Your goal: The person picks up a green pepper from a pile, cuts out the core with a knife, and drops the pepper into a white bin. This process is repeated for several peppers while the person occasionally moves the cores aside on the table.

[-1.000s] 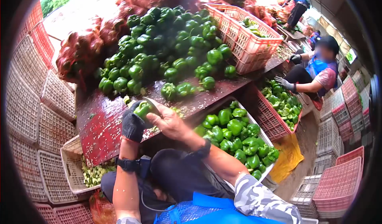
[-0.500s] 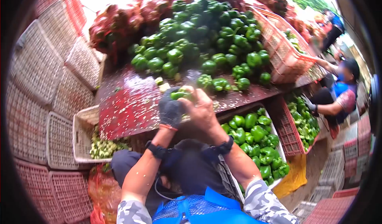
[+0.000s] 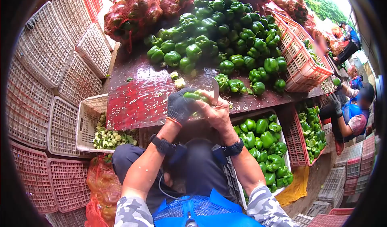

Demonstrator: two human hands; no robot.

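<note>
My left hand (image 3: 180,106), in a dark grey knit glove, is closed round a green bell pepper (image 3: 195,96) in front of my chest. My right hand (image 3: 217,113), bare, grips a knife (image 3: 216,88) whose curved blade points up and away from me; the handle is hidden in the fingers. The right thumb and fingertips touch the pepper. Just beyond both hands is the red tabletop (image 3: 135,102), scattered with pale seeds. Two cut pepper cores (image 3: 179,83) lie on it, and a large pile of green peppers (image 3: 217,33) rises behind.
Cut cores fill part of a white crate (image 3: 92,122) at left. A crate of peppers (image 3: 264,146) stands by my right knee. An orange crate (image 3: 296,45) sits on the table. Stacked crates (image 3: 30,102) line the left side. At right a co-worker (image 3: 350,114) handles peppers.
The view has tilted and shifted, so the table sits a little differently. The knife blade now shows upright above my right hand. The pepper stays between both hands.
</note>
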